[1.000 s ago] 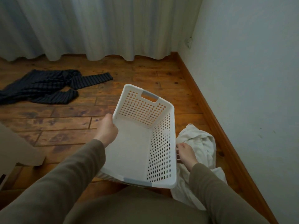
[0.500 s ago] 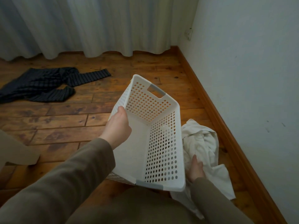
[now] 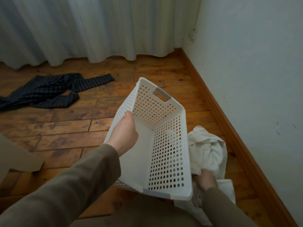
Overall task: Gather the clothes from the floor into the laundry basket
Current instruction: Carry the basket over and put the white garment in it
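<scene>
The left hand [image 3: 122, 134] is gripping the left long rim of the basket [image 3: 170, 154], thumb inside and fingers wrapped around the outside wall, holding it tilted so its open top is facing up and toward the person. The basket is white, perforated with round holes, with a grey-edged handle cutout [image 3: 162, 95] in its far end wall and a grey strip on its near rim. Nothing is lying inside it.

The right hand [image 3: 207, 179] is reaching down just beside the basket's right wall, its fingers closing on a fold of the white cloth [image 3: 207, 150]. That cloth is lying bunched on the floor [image 3: 68, 136] between the basket and the skirting [image 3: 229, 122] of the right wall, near the room's far right corner, and part of it is showing through the basket's holes.

The dark shirt [image 3: 49, 91], striped and checked, is lying spread on the floor toward the far left, well apart from the basket and close to the curtain [image 3: 98, 27] hem. Both sleeves [image 3: 73, 182] are olive-brown. A beige object [image 3: 18, 154] is jutting in at the left edge; what it is cannot be told.
</scene>
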